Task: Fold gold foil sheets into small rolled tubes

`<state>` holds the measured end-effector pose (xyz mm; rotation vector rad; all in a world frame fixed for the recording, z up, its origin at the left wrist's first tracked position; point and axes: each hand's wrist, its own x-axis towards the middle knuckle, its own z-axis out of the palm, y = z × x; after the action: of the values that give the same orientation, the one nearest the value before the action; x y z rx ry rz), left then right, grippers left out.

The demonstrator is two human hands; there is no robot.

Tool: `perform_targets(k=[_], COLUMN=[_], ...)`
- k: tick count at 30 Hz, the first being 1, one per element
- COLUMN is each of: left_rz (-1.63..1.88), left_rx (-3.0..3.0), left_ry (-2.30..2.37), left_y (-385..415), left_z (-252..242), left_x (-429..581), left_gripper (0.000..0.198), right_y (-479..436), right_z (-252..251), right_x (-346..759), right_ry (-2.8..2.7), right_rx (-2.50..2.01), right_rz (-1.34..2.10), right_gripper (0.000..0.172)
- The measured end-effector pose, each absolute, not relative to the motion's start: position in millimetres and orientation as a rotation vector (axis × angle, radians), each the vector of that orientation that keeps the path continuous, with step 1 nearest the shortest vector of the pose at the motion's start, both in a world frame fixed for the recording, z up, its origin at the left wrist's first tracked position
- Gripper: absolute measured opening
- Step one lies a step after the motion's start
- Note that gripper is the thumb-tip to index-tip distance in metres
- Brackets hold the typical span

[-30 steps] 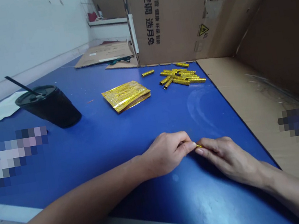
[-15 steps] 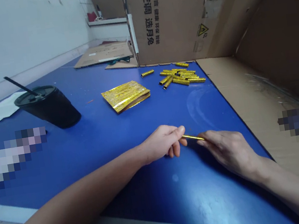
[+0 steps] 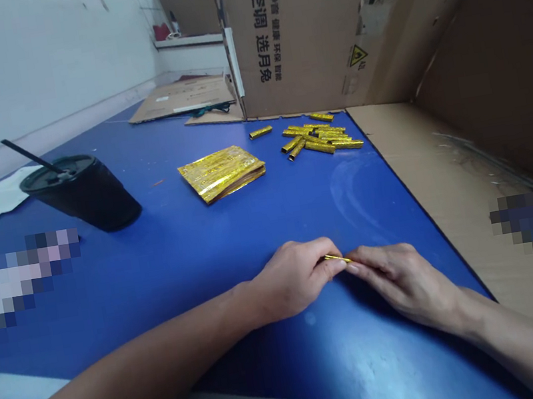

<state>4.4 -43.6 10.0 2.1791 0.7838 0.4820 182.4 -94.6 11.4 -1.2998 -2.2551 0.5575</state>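
Low at centre frame, just above the table (image 3: 194, 251), the left hand (image 3: 294, 283) and right hand (image 3: 405, 278) pinch closed on a thin gold foil roll (image 3: 337, 258). Uneven squeezing could crease it or let it spring open. Farther up lie gold sheets (image 3: 221, 171) and short gold rolls (image 3: 320, 139).

Only a short piece of the gold strip (image 3: 337, 258) shows, well in front of the foil stack (image 3: 221, 171). The fingers of the left hand (image 3: 294, 283) and right hand (image 3: 405, 278) cover its ends. A pixelated patch (image 3: 17, 286) blurs the desk (image 3: 194, 251) far left of the stack. The top edge cuts off the cardboard box (image 3: 309, 24) behind the stack.
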Motion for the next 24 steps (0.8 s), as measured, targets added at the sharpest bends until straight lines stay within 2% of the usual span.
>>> perform_targets(k=[10, 13, 19, 21, 24], left_rz=[0.595, 0.580, 0.439, 0.404, 0.441], left_rx=[1.983, 1.867, 1.656, 1.665, 1.785], left_ry=[0.855, 0.821, 0.729, 0.750, 0.819], left_y=[-31.0, -29.0, -19.1, -17.3, -19.2], left_z=[7.2, 6.2, 5.2, 5.7, 6.7], left_x=[1.9, 1.9, -0.3, -0.4, 0.0], left_gripper=[0.020, 0.019, 0.036, 0.031, 0.020], right_y=[-90.8, -91.0, -88.7, -88.7, -90.0], right_z=[16.8, 13.1, 6.0, 7.8, 14.1], right_x=[189.1, 192.4, 197.8, 196.6, 192.3], right_ry=[-2.259, -2.298, -2.345, -2.332, -2.236], right_rx=[-1.382, -1.326, -1.308, -1.331, -1.451], right_rz=[0.398, 0.232, -0.213, -0.154, 0.200], right_gripper=[0.031, 0.028, 0.025, 0.024, 0.029])
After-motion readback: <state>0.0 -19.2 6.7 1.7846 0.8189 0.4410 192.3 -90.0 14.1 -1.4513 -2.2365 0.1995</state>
